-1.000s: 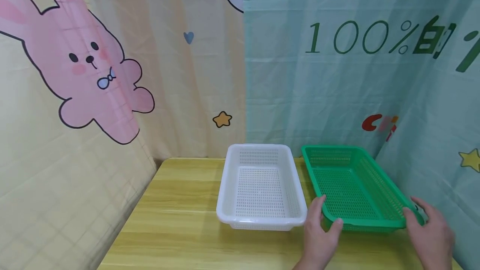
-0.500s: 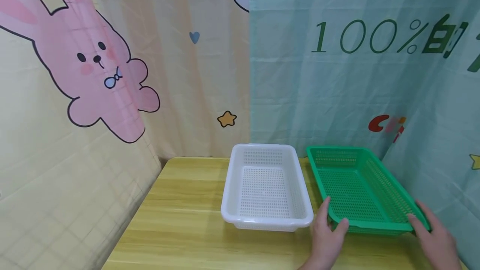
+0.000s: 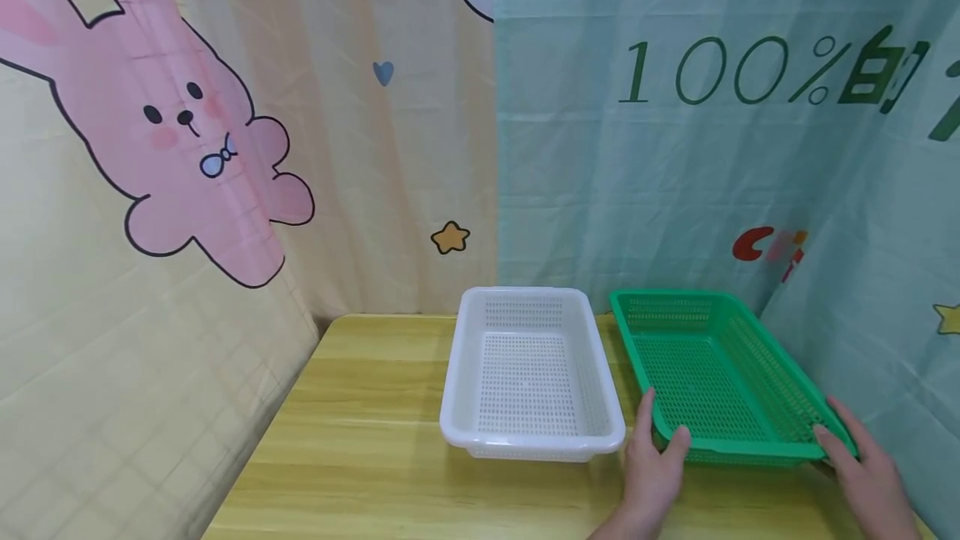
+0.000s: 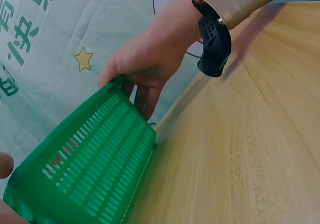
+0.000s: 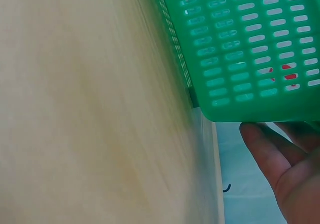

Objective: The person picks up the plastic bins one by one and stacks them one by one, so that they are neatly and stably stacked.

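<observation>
A green perforated plastic basket stands at the right side of the wooden table, with nothing inside. At its front left corner my left hand holds it, the thumb at the front and a finger along the left side. The front right corner is gripped by my right hand, thumb over the rim. In the left wrist view the right hand has its thumb on the rim and the other fingers beneath. The right wrist view has the right hand touching the edge of the basket.
To the left of the green basket stands a white perforated basket, close beside my left hand. Bare wood of the table shows further left. Printed curtains hang behind the table and along both sides.
The head view has shifted slightly, right and then a little back. Both hands keep their hold on the green basket, which stays in about the same place.
</observation>
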A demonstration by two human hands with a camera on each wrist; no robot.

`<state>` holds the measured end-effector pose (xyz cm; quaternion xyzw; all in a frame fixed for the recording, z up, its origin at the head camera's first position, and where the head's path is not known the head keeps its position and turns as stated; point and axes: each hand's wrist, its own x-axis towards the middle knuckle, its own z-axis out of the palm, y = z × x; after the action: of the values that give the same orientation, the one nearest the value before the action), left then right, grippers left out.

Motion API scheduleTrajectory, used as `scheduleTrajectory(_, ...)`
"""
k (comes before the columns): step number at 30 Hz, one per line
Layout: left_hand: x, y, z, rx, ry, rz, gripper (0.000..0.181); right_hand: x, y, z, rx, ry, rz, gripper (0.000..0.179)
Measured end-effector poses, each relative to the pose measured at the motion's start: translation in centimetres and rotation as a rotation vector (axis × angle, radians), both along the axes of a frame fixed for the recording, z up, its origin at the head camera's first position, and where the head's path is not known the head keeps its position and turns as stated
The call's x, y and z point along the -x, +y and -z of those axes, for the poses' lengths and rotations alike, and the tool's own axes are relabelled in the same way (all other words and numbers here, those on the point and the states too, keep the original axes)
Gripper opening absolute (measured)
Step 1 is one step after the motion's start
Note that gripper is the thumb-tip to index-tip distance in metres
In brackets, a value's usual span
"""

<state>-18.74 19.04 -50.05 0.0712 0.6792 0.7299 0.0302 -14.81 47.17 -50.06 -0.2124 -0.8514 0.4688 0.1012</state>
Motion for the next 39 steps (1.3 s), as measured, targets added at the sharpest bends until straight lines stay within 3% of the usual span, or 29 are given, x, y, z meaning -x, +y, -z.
scheduleTrajectory(7, 0.2, 0.0, 0.4, 0.043, 0.018, 0.024, 0.071, -0.8, 0.0, 0.5, 0.051, 0.047, -0.04, 0.069)
scheduleTrajectory(17, 0.0, -0.4, 0.5, 0.119, 0.157, 0.036, 0.072, -1.0, -0.4, 1.1, 0.061, 0.096, 0.013, 0.065)
scheduleTrajectory(27, -1.2, -0.7, 0.1, 0.162, 0.157, 0.014, 0.071, -1.4, -1.5, 0.8, -0.001, 0.045, 0.096, 0.068)
scheduleTrajectory(32, -1.7, -0.8, -0.3, 0.158, 0.168, 0.014, 0.07, -1.8, -1.7, 0.0, 0.01, 0.019, 0.098, 0.07)
scheduleTrajectory(39, -1.8, -0.9, -0.6, 0.124, 0.145, 0.045, 0.071, -2.1, -1.9, -0.9, -0.039, 0.058, 0.085, 0.069)
